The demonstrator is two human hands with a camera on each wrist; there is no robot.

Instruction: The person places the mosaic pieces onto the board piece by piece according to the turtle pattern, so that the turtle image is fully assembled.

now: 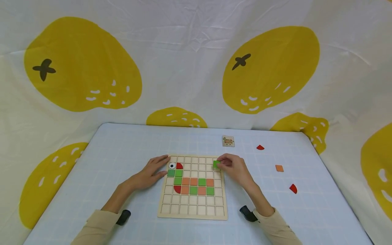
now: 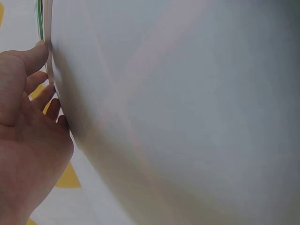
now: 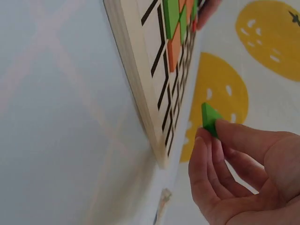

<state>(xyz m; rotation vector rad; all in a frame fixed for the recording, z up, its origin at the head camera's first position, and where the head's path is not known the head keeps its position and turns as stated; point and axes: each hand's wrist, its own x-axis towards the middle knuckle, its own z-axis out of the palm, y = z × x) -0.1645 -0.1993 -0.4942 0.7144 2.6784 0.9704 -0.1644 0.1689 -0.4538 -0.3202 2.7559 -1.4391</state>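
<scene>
A wooden grid board (image 1: 192,216) lies on the table with tiles set in its cells. Among them are an eye tile (image 1: 172,165), red quarter-round tiles (image 1: 179,166), and several green and orange squares. My left hand (image 1: 150,175) rests at the board's left edge, its fingers extended, thumb and fingertips against the side in the left wrist view. Between thumb and fingers, my right hand (image 1: 235,168) pinches a green square tile (image 3: 211,121). It holds that tile over the board's upper right cells, raised off the surface in the right wrist view.
Right of the board lie an orange square tile (image 1: 279,168) and two red quarter-round tiles (image 1: 293,188), one farther back. A small patterned card (image 1: 228,141) sits behind the board. A white curtain with yellow fruit prints (image 1: 272,68) hangs beyond the table.
</scene>
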